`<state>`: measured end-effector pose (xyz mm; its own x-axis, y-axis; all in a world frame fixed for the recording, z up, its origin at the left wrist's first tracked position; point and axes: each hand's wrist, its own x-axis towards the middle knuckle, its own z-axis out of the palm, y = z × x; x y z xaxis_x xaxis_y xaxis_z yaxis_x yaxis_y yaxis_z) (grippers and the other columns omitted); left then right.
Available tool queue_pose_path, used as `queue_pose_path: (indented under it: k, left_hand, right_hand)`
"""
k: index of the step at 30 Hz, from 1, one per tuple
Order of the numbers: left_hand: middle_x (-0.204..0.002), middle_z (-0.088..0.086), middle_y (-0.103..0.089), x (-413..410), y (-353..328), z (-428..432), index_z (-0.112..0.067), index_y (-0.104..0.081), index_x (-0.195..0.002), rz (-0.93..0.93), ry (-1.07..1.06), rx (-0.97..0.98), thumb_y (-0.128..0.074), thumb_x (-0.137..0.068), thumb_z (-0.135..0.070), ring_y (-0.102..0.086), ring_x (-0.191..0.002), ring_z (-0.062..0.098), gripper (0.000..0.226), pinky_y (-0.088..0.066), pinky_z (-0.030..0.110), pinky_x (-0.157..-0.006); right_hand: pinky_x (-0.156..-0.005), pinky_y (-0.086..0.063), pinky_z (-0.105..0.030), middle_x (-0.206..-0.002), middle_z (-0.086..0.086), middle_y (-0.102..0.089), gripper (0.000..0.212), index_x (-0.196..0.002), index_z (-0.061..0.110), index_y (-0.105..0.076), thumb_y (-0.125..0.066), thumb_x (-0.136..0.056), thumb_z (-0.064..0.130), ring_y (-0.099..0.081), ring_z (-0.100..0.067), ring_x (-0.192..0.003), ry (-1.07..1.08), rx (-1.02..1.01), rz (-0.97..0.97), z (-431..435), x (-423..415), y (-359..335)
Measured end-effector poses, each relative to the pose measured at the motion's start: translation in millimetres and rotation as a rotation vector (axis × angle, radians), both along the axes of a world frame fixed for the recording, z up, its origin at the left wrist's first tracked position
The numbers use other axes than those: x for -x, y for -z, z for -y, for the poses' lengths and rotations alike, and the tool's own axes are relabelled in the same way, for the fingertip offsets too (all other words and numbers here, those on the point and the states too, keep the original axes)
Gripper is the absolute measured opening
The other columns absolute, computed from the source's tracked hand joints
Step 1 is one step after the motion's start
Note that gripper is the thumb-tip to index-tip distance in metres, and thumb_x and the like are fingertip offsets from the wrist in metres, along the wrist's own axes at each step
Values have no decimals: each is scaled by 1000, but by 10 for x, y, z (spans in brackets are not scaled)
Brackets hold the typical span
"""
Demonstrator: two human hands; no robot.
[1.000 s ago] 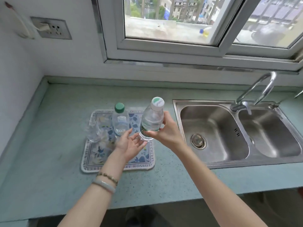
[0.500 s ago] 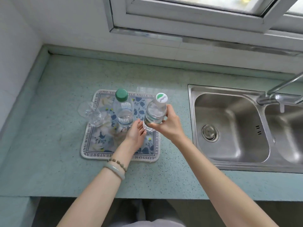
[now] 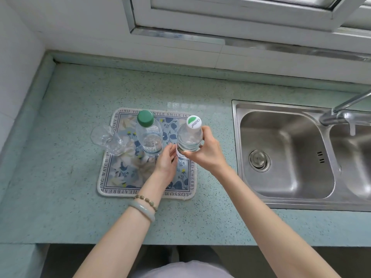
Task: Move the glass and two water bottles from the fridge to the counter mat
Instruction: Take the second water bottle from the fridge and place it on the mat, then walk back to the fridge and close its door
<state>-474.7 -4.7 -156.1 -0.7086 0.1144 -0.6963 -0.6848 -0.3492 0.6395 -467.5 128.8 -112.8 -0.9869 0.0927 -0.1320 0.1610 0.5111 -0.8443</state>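
Note:
A floral counter mat (image 3: pixel 120 177) lies on the green counter. On its left edge stands a clear glass (image 3: pixel 108 140), and beside it a water bottle with a green cap (image 3: pixel 149 135). My right hand (image 3: pixel 206 153) grips a second water bottle with a white cap (image 3: pixel 189 137), upright over the mat's right part; whether its base touches the mat is hidden. Just left of that bottle's base my left hand (image 3: pixel 166 163) is held with fingers apart, fingertips at or close to the bottle.
A steel double sink (image 3: pixel 285 153) sits right of the mat, with a tap (image 3: pixel 341 111) at its far right. A wall bounds the counter on the left, a window sill (image 3: pixel 220 37) at the back. The counter's front edge is near my body.
The white-capped bottle went from tilted in the air to upright, low over the mat. My left hand stayed at its base. The view tipped downward.

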Motion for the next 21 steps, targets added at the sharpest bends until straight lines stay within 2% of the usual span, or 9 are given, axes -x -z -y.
queue_pose_path:
  k: [2, 3, 6, 8, 9, 12, 14, 17, 21]
  left_hand:
    - [-133, 3, -54, -6, 15, -16, -15, -59, -111, -24, 14, 15, -31, -104, -25, -48, -122, 11, 31, -31, 26, -108]
    - [-130, 1, -55, -14, 20, -25, -16, -60, -107, -32, 15, 15, -31, -104, -25, -50, -118, 10, 31, -31, 26, -107]
    - [-138, 2, -52, -43, 10, -23, -14, -58, -120, -53, 33, 25, -30, -104, -27, -45, -128, 11, 34, -27, 31, -114]
    - [-140, 2, -51, -49, -15, -15, -19, -59, -113, -50, 41, 23, -30, -104, -27, -43, -129, 11, 31, -25, 31, -115]
    - [-141, 1, -50, -55, -35, -6, -18, -58, -116, -49, 48, 23, -30, -104, -28, -42, -131, 12, 32, -25, 32, -115]
    - [-151, 3, -40, -89, -108, 49, -10, -39, -145, -40, 79, 47, -33, -104, -32, -33, -141, 16, 47, -20, 38, -119]
    - [-152, 4, -39, -128, -167, 107, -10, -36, -146, -49, 111, 74, -36, -103, -33, -34, -140, 16, 49, -22, 35, -117]
    - [-154, 5, -36, -221, -280, 220, -10, -37, -146, -111, 166, 110, -40, -102, -32, -33, -139, 15, 49, -25, 32, -112]
    - [-155, 0, -33, -389, -450, 444, -18, -34, -148, -236, 252, 167, -56, -94, -35, -30, -141, 15, 61, -25, 34, -112]
  right_hand:
    - [-71, -43, -3, -100, 25, -57, 69, -113, 37, -39, -86, -62, 34, -53, 21, -95, -6, -1, 17, 7, -8, -6]
    - [-72, -43, -4, -101, 25, -57, 70, -113, 37, -39, -86, -62, 34, -53, 21, -95, -6, 5, 28, 7, -12, -7]
    - [-79, -48, -12, -104, 24, -58, 72, -115, 38, -39, -84, -60, 36, -57, 14, -98, -3, 26, 56, -4, -26, -11]
    - [-87, -51, -23, -107, 23, -57, 75, -118, 37, -39, -85, -59, 35, -61, 3, -101, -7, 39, 74, -7, -33, -17]
    - [-91, -52, -29, -109, 23, -57, 77, -121, 35, -39, -85, -60, 34, -61, -3, -103, -10, 46, 82, -7, -38, -24]
    - [-101, -48, -40, -115, 16, -56, 82, -129, 31, -39, -87, -62, 29, -58, -14, -112, -28, 61, 115, -12, -71, -80]
    - [-106, -43, -43, -124, 8, -55, 89, -136, 27, -37, -87, -63, 24, -53, -14, -118, -53, 65, 134, -21, -105, -163]
    - [-111, -35, -42, -146, -2, -44, 105, -148, 24, -25, -89, -64, 21, -43, -15, -131, -77, 54, 136, -38, -171, -351]
    - [-112, -34, -44, -153, -10, -34, 113, -153, 25, -16, -88, -66, 22, -37, -20, -137, -37, 70, 110, -57, -330, -606]
